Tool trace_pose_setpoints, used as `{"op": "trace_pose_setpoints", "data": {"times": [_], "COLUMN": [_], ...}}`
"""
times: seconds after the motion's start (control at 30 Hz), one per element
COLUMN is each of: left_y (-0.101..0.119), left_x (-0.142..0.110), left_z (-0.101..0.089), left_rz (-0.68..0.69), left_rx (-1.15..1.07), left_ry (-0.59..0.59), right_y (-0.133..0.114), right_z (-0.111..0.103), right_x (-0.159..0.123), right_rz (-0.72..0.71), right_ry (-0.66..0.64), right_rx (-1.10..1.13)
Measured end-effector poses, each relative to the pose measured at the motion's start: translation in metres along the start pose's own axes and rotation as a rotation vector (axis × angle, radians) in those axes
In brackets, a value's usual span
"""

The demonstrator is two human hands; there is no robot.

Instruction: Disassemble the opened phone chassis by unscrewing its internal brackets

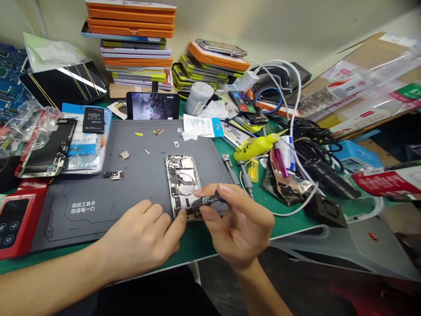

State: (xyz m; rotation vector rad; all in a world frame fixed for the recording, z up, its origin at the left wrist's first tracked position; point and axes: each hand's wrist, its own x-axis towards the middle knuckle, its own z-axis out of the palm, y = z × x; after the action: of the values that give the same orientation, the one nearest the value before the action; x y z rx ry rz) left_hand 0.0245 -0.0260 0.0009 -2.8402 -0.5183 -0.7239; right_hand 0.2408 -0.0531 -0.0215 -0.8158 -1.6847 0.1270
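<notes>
An opened smartphone (184, 175) lies on the grey work mat, its inner parts showing. My right hand (241, 219) pinches a small black screwdriver (210, 200) between thumb and fingers. The tool is tilted, its front end over the phone's lower part; the tip is too small to make out. My left hand (144, 235) is closed, with the index fingertip pressed on the phone's lower left edge and the other fingers curled. Its thumb is hidden. Small parts lie on the mat, among them a metal bracket (115, 175), a square metal piece (125, 155) and a SIM tray (176, 144).
A phone with a lit screen (153, 105) stands behind the grey mat (82, 228). Stacked orange boxes (131, 26) rise at the back. At left are a phone battery (93, 120) and a red device (16, 224). Cables (299, 96) and a yellow bottle (255, 148) crowd the right.
</notes>
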Motion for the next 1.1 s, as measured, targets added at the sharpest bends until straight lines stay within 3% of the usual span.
{"op": "trace_pose_setpoints", "data": {"times": [0.23, 0.33, 0.4, 0.43, 0.53, 0.63, 0.7, 0.77, 1.1], "left_y": [0.000, 0.000, 0.000, 0.000, -0.001, -0.001, 0.000, 0.000, 0.001], "left_x": [-0.002, -0.002, -0.002, -0.001, -0.001, -0.002, -0.003, -0.003, -0.005], "left_z": [0.000, 0.000, 0.000, 0.000, 0.000, 0.000, 0.001, 0.001, 0.002], "left_rz": [0.004, 0.019, 0.034, 0.045, 0.066, 0.073, 0.084, 0.093, 0.099], "left_rx": [0.008, 0.009, 0.012, 0.014, 0.018, 0.032, 0.038, 0.039, 0.033], "left_ry": [-0.012, 0.002, 0.022, 0.034, 0.062, 0.070, 0.073, 0.069, 0.050], "right_y": [-0.001, -0.004, -0.005, -0.006, -0.006, -0.006, -0.005, -0.004, 0.004], "right_z": [0.004, 0.002, -0.005, -0.010, -0.023, -0.029, -0.028, -0.027, -0.016], "right_x": [-0.004, 0.002, 0.010, 0.015, 0.029, 0.042, 0.050, 0.056, 0.083], "right_rz": [-0.017, 0.080, 0.261, 0.378, 0.699, 0.852, 0.908, 0.940, 0.920], "right_ry": [0.044, 0.271, 0.381, 0.335, -0.087, -0.460, -0.625, -0.732, -1.017], "right_rx": [-0.080, -0.054, 0.033, 0.103, 0.206, 0.089, 0.035, 0.022, -0.071]}}
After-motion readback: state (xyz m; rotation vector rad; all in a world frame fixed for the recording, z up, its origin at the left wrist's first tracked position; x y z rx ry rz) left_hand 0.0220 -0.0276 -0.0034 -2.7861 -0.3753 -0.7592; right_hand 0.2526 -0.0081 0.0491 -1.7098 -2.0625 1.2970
